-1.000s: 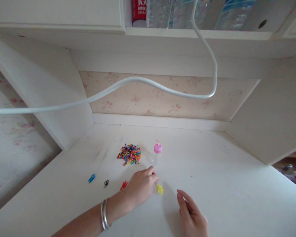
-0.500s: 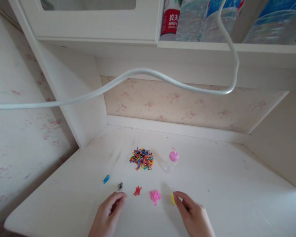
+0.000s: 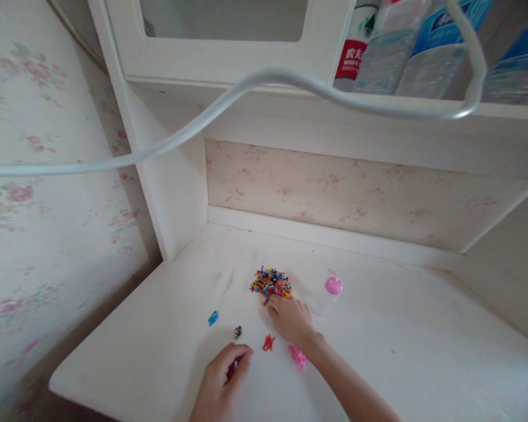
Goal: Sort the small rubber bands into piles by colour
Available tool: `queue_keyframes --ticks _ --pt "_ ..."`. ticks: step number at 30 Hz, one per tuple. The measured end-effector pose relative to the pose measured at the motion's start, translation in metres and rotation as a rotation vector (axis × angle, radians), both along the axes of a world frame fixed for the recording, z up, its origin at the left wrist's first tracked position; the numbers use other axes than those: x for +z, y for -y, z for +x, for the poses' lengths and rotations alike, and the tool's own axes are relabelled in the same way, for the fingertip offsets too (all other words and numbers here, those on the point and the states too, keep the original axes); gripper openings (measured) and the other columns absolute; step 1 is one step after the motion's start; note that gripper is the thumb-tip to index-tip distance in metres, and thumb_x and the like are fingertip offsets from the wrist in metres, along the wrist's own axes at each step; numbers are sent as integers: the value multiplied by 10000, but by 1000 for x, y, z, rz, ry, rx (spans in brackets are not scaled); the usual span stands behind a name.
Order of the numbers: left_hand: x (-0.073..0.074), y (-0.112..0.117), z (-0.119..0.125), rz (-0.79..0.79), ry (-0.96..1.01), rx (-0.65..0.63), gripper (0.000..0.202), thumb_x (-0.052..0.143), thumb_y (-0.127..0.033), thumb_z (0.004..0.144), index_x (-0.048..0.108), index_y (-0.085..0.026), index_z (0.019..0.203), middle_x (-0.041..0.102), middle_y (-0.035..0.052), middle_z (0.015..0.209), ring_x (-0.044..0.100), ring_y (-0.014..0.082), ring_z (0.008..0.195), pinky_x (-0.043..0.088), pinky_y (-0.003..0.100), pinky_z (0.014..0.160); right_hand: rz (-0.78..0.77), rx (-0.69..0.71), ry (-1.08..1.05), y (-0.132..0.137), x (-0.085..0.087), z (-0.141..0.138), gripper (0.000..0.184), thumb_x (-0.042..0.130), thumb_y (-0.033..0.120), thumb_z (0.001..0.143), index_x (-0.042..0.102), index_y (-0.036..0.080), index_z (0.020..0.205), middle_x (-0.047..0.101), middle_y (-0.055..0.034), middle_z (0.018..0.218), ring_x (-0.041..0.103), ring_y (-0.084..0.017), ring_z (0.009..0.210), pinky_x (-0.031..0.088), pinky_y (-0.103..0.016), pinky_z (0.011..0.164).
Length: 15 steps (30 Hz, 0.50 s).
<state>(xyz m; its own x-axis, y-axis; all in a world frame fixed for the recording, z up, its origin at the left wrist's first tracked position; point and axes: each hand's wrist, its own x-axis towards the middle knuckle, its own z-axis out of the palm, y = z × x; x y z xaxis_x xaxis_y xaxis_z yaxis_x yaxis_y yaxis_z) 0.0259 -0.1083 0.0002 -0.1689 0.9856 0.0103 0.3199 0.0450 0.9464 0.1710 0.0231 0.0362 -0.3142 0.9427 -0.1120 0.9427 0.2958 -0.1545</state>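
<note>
At the near edge of the pile (image 3: pixel 269 281) in the head view, the right hand (image 3: pixel 291 319) reaches in with its fingertips downward, seemingly touching; the pile lies just beyond them, toward the back of the desk (image 3: pixel 369 375). It has no single long axis, its bands pointing every way. The left hand (image 3: pixel 226 370) is farther off, curled near the black bands (image 3: pixel 237 332), thumb and finger close together; whether it pinches anything, I cannot tell. Nor can I tell whether the right fingertips are apart or together. The right forearm partly covers the pink bands (image 3: pixel 297 356); the clear jar (image 3: pixel 321 309) below its pink lid (image 3: pixel 334 285) is hard to make out.
</note>
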Motion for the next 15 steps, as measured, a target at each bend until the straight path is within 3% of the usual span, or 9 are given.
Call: queue_keyframes --ticks 9,15 --pt "-4 -1 -7 -6 41 -70 399 448 -534 862 648 -193 806 566 7 690 480 133 625 374 202 565 70 35 89 -5 -12 -7 353 326 280 945 671 219 985 708 -111 920 669 -264 862 462 -356 727" --pt "-3 0 -5 8 80 -17 431 455 -567 841 651 -188 782 525 1 648 445 130 589 364 211 543 115 43 38 1 -3 4 351 313 318 959 652 262 1035 711 -74 860 669 -230 765 431 -291 650"
